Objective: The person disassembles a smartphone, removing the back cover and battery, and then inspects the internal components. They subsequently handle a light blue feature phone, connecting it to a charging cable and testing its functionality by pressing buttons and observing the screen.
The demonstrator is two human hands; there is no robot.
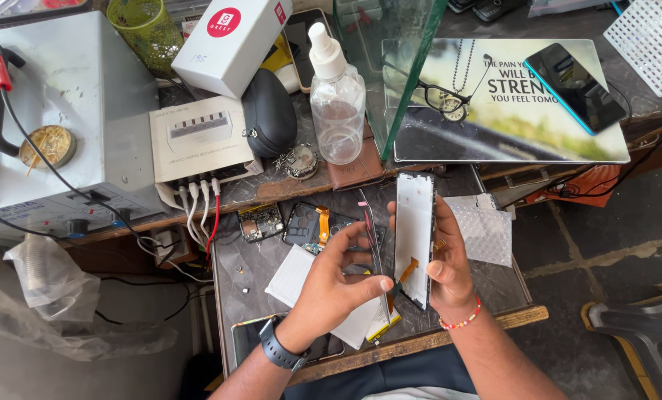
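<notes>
The phone frame (414, 237) stands upright in the right hand (447, 267), just right of the left hand (338, 285). A thin panel (374, 244) is between both hands. Behind the left hand, circuit boards (261, 221) lie on the bench (234, 274); farther behind stands a spray bottle (336, 96).

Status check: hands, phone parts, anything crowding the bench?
Right hand grips upright screen panel. Left hand pinches thin frame beside it. Circuit boards and bubble wrap lie close.

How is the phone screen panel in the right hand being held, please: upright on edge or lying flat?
Upright on edge. The screen panel stands tall above the tray, gripped along its side by the right hand, its orange ribbon cable hanging free.
</notes>
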